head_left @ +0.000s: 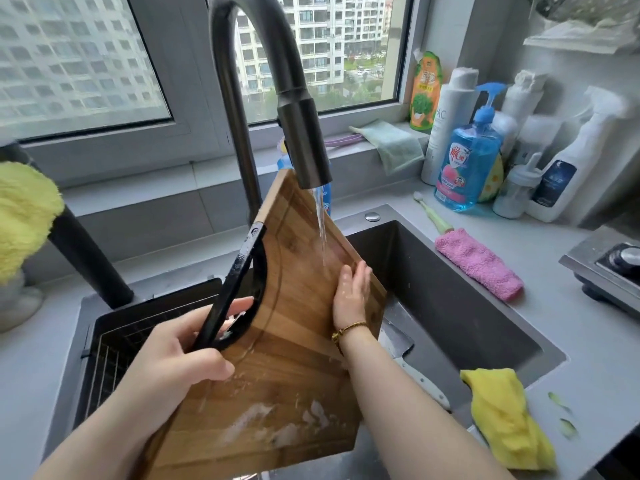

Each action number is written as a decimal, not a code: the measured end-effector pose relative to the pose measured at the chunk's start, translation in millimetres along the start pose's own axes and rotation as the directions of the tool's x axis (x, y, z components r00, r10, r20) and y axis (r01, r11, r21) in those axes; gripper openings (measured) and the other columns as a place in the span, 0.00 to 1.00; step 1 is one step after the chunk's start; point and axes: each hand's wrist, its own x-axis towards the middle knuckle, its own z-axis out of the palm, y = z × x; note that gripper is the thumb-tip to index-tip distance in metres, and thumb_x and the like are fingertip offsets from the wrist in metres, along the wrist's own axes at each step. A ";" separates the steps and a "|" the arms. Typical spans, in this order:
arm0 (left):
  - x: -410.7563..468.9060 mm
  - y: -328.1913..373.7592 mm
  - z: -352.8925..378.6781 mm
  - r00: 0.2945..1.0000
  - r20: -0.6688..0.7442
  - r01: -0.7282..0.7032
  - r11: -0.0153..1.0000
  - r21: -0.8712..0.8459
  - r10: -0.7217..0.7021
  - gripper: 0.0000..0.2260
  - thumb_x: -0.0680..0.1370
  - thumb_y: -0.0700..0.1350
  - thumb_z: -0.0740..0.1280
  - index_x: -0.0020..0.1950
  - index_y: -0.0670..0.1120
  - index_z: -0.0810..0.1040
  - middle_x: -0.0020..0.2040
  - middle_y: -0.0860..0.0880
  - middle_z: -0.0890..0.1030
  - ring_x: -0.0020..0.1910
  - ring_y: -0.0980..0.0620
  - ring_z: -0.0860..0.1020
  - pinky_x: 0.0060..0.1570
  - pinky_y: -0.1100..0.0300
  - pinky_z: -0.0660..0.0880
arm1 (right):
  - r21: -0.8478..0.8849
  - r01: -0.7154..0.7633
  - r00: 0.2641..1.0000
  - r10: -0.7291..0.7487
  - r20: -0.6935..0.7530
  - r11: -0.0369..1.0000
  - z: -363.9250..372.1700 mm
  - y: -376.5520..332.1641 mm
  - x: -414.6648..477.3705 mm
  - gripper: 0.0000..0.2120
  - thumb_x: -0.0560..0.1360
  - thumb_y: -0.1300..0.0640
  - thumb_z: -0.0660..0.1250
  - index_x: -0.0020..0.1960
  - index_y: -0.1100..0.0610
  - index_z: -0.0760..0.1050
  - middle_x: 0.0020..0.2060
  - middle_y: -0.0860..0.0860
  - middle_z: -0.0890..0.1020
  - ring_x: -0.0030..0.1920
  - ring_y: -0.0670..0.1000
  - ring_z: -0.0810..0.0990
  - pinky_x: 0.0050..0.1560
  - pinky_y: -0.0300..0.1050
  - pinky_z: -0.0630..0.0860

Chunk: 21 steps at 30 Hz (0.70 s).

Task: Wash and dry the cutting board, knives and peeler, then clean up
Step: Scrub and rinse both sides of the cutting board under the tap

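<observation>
A wooden cutting board (294, 327) with a black handle is held tilted over the dark sink (450, 306), under running water from the black faucet (301, 140). My left hand (173, 355) grips the black handle at the board's left edge. My right hand (351, 294) lies flat with straight fingers on the wet upper right of the board. White foam sits on the board's lower part. A knife (415, 372) with a white handle lies in the sink right of the board. The peeler is not visible.
A yellow cloth (505, 417) lies on the sink's right rim, a pink cloth (478, 261) and a small brush on the counter behind. Soap and cleaner bottles (467, 164) crowd the back right corner. A wire rack (114, 344) fills the sink's left side. A stove edge sits far right.
</observation>
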 end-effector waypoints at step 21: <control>32.4 -25.6 19.4 0.976 -0.072 0.170 0.925 -0.341 -0.206 0.26 0.55 0.36 0.61 0.48 0.53 0.82 0.41 0.44 0.84 0.33 0.45 0.81 0.28 0.57 0.78 | -0.455 0.272 0.936 -0.123 0.330 0.848 -9.3 3.0 -18.1 0.27 0.80 0.44 0.43 0.75 0.51 0.41 0.75 0.48 0.40 0.74 0.45 0.37 0.69 0.39 0.33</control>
